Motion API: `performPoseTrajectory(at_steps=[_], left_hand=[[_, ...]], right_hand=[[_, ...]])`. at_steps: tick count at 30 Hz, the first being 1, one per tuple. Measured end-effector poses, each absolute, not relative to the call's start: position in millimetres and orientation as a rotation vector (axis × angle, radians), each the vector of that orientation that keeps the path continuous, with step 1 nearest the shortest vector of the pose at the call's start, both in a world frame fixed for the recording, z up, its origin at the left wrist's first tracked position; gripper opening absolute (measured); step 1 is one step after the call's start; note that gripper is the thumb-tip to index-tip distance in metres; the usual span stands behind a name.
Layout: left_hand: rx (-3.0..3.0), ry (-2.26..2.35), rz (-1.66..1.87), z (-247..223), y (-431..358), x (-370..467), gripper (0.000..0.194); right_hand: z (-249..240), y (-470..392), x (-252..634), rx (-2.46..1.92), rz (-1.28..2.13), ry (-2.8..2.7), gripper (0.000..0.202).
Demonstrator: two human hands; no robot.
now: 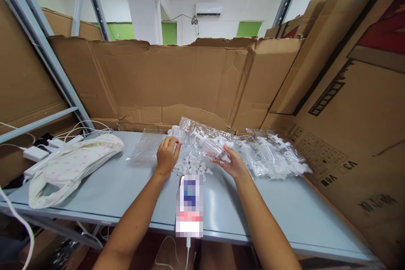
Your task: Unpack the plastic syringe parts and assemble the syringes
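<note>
My right hand (pixel 232 162) holds a clear plastic bag (pixel 210 143) with white syringe-like parts inside, its fingers round the bag's lower right end. To the left, my left hand (pixel 167 155) has its fingers curled and pressed together near the bag's left side; whatever they hold is too small to make out. Between the hands, small white plastic caps (pixel 191 165) lie in a loose pile on the grey table (pixel 221 206). More filled clear bags (pixel 272 156) lie to the right of my right hand.
Flat clear bags (pixel 144 147) lie left of my left hand. A phone (pixel 190 206) with a cable sits at the front edge. On the left are a white cloth bag (pixel 79 164) and power adapters (pixel 34 154). Cardboard (pixel 177 76) walls the back and right.
</note>
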State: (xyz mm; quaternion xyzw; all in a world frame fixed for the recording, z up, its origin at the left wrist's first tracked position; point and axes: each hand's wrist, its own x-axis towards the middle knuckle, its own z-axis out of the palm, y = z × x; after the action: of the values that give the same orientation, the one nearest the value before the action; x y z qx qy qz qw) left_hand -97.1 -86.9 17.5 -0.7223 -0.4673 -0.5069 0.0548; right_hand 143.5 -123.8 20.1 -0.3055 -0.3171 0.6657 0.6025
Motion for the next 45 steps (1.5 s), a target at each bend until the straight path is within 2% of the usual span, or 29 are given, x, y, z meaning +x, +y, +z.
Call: performPoseTrajectory(at_steps=[5,17,23,32,36,40,45], left_hand=[[-2.076,-1.384,-1.422,17.2,-84.3,-98.6,0.015],[-1.957,-1.683,-1.611,23.2,-74.9,-114.2,0.010],[-1.873,-1.781,-1.560,24.0,-77.1,-111.9,0.010],[-1.861,-1.940,-1.843,19.7,-66.5,-121.1,0.014],[-1.900,-1.844,-1.794,21.3,-69.1,-119.9,0.013],[-2.010,-1.639,-1.593,24.7,-75.2,-116.6,0.021],[-2.111,-1.545,-1.396,24.5,-78.7,-113.4,0.017]], right_hand=[[20.2,-123.1,147.7,-0.713,1.539,-0.750,0.026],[14.1,-118.0,155.2,-0.794,1.543,-0.739,0.025],[14.2,-118.7,152.4,-0.792,1.554,-0.740,0.023],[17.2,-122.7,146.5,-0.778,1.560,-0.806,0.021],[14.9,-121.2,146.4,-0.791,1.558,-0.739,0.021],[13.6,-119.9,144.8,-0.825,1.566,-0.742,0.017],[15.1,-121.7,142.7,-0.825,1.588,-0.861,0.017]])
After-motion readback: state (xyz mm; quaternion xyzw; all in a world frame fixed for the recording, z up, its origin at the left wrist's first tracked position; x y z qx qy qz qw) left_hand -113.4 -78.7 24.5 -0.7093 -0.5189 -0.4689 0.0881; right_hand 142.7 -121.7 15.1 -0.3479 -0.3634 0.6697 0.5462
